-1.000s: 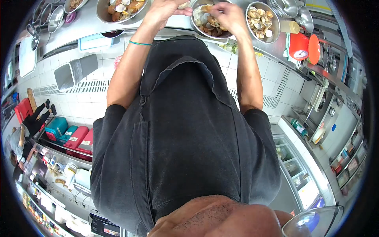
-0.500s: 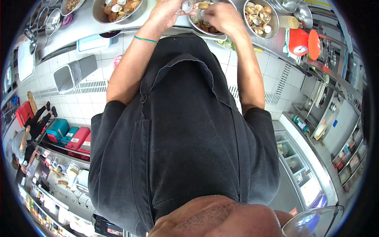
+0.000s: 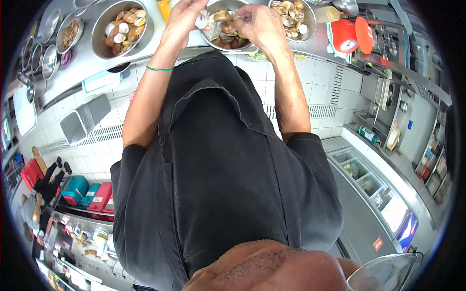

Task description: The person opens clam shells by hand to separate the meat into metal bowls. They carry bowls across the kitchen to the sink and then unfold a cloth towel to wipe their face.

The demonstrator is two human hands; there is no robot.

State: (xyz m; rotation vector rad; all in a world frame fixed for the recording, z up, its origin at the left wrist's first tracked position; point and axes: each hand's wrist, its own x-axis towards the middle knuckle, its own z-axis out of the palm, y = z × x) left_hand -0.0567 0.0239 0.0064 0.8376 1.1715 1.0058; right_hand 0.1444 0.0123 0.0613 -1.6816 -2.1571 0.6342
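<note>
In the head view, my left hand is at the left rim of the middle metal bowl, its fingers closed on a pale, round clam shell. Brown clams fill that bowl, with some whitish, glassy-looking pieces at its left side. My right hand reaches in over the right rim, fingers bent down and closed at a clam among the others; its fingertips are partly hidden.
To the left stands a metal bowl of brown and white clams; to the right, another bowl of pale clams. A red scale and a squeeze bottle are farther right. A grey bin is below the counter. A person is far left.
The view has shifted, so the bowls appear lower and farther left. My left hand has moved from above the middle bowl to its left rim. My right hand, blurred before, now shows sharply.
</note>
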